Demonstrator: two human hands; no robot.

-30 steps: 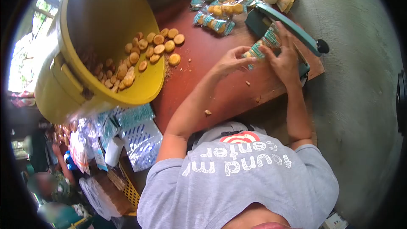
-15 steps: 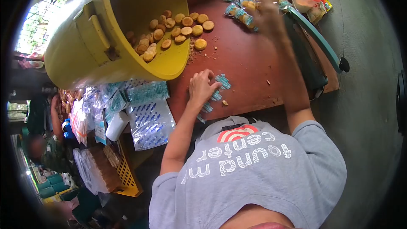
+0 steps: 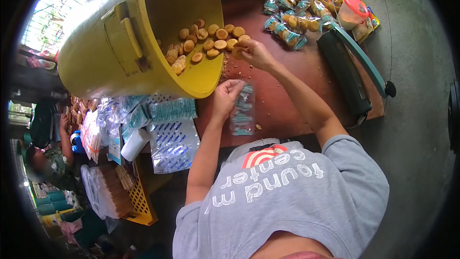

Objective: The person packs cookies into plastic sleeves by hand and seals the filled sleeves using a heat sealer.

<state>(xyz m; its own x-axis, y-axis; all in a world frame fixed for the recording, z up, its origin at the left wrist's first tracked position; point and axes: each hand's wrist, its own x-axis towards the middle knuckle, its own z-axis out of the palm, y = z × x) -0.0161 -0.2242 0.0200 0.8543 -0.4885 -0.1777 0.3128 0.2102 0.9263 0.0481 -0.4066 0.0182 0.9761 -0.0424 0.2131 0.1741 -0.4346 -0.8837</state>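
My left hand point(image 3: 227, 98) pinches the upper end of a clear plastic bag point(image 3: 243, 120) with teal print, which hangs toward me over the red-brown table. My right hand point(image 3: 258, 54) is at the mouth of a yellow tub point(image 3: 199, 85) lying on its side. Its fingertips are closed round a small round cookie point(image 3: 235, 52), partly hidden by them. More golden-brown cookies point(image 3: 197, 57) lie inside the tub and along its lip.
Filled cookie packs point(image 3: 287, 31) lie at the table's far right, beside a pink-lidded container point(image 3: 353, 12). A dark bag sealer point(image 3: 342, 69) with a teal arm stands at the right edge. Plastic bags point(image 3: 175, 144) and a yellow crate point(image 3: 143, 204) are left; another person is beyond.
My right hand has come from the filled packs at the far right to the cookies at the tub's mouth. My left hand now holds the bag up, spread out lengthwise.
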